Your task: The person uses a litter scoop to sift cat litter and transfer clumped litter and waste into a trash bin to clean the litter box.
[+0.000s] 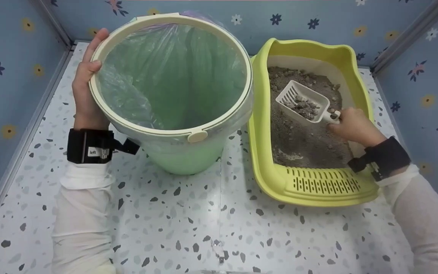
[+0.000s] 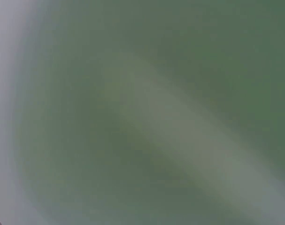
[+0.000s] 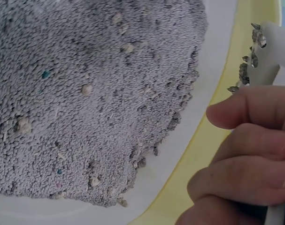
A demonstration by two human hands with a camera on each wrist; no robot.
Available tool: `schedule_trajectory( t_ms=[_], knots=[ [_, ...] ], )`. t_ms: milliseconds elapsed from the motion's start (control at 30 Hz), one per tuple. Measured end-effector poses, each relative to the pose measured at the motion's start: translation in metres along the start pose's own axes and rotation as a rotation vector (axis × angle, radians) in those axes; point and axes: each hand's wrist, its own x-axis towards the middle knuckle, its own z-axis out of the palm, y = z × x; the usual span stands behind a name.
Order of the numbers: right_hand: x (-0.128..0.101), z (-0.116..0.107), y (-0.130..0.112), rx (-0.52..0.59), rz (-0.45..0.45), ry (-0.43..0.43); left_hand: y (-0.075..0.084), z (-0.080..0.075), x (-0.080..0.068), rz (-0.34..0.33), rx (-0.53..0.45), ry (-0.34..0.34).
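Observation:
A pale green bin (image 1: pixel 181 152) with a cream rim and a clear plastic liner stands tilted toward me at centre left. My left hand (image 1: pixel 86 83) grips its left rim, thumb over the edge. The left wrist view is filled by the blurred green wall of the bin (image 2: pixel 156 117). To the right sits a yellow litter tray (image 1: pixel 318 186) holding grey litter (image 1: pixel 302 140). My right hand (image 1: pixel 352 125) holds the handle of a white slotted scoop (image 1: pixel 302 101) with grey clumps in it, just above the litter. In the right wrist view my fingers (image 3: pixel 245 154) curl round the scoop handle (image 3: pixel 276 51) over the litter (image 3: pixel 86 93).
Both containers stand on a white speckled table (image 1: pixel 188 220). Blue flowered walls (image 1: pixel 6 76) close in the left, back and right sides. The tray's front has a slotted yellow ledge (image 1: pixel 325 184).

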Motion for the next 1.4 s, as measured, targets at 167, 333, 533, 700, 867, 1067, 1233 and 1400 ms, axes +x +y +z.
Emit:
schedule_trajectory(
  t_ms=[167, 333, 533, 700, 867, 1067, 1233, 1400],
  knots=[
    [-0.001, -0.009, -0.001, 0.030, 0.014, -0.079, -0.001, 0.000, 0.000, 0.001, 0.002, 0.001],
    [-0.002, -0.018, -0.004, 0.040, 0.006, -0.109, -0.002, 0.000, 0.001, 0.002, 0.023, 0.005],
    [-0.004, -0.038, -0.008, -0.019, -0.053, -0.117, -0.002, 0.001, -0.001, 0.009, 0.023, -0.002],
    [-0.006, -0.055, -0.012, -0.048, -0.062, -0.127, -0.002, 0.000, -0.001, 0.010, 0.004, -0.012],
    [-0.009, -0.069, -0.017, -0.093, -0.096, -0.095, -0.001, 0.000, -0.001, 0.010, 0.024, -0.003],
    [-0.010, -0.084, -0.023, -0.126, -0.115, -0.104, -0.002, 0.002, -0.001, 0.014, 0.076, 0.006],
    [-0.011, -0.096, -0.029, -0.169, -0.152, -0.081, -0.004, 0.002, 0.000, 0.014, 0.089, 0.006],
    [-0.012, -0.111, -0.044, -0.237, -0.221, -0.040, -0.005, 0.003, 0.000, 0.016, 0.113, 0.012]
  ],
)
